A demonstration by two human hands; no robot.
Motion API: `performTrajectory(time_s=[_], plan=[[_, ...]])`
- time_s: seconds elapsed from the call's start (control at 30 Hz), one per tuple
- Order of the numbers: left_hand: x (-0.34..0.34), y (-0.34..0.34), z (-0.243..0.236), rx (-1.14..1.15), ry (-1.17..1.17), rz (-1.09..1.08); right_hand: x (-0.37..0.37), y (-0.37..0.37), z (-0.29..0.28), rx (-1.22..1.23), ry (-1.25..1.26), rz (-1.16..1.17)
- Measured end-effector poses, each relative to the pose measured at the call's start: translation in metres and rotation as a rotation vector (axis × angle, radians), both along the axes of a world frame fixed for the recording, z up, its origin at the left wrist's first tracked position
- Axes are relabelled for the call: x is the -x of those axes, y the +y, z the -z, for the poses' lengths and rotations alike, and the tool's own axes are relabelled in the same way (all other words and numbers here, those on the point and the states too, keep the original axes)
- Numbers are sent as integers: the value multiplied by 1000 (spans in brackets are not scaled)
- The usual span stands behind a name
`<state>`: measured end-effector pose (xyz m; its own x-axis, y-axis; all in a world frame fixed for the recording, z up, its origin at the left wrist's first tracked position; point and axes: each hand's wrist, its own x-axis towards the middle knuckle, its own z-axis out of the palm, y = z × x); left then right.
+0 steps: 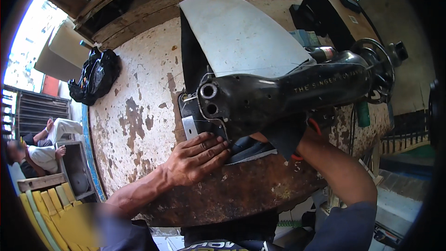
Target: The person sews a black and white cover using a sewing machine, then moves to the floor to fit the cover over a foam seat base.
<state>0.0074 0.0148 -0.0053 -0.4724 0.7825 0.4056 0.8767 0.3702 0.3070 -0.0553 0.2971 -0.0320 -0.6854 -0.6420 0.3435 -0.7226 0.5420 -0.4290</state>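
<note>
A: Left hand status?
B: Left hand palm down, fingers straight and together, not closed round anything. Fingertips at the left end of the dark material.
A: Right?
B: Right hand mostly hidden below the machine arm and behind a dark flap. Can't tell if it's gripping.
A: Workpiece location?
B: Dark material's between the hands, just right of left fingertips, pale edge showing toward the wearer. Red loop right beside the right wrist.
A: Further out?
B: Metal plate just ahead of left fingers. Black sewing machine ahead of both hands, handwheel off to the right. White sheet beyond it. Black plastic bag well ahead-left of left hand. Person farthest left, seated.
</note>
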Motion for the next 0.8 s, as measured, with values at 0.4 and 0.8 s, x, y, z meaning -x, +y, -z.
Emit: performTrajectory(time_s=[0.4, 0.8], plan=[[5, 1, -4, 18, -24, -32, 11, -13, 16, 69, 15, 60], [16, -3, -10, 33, -43, -19, 15, -13, 2, -50, -65, 92]])
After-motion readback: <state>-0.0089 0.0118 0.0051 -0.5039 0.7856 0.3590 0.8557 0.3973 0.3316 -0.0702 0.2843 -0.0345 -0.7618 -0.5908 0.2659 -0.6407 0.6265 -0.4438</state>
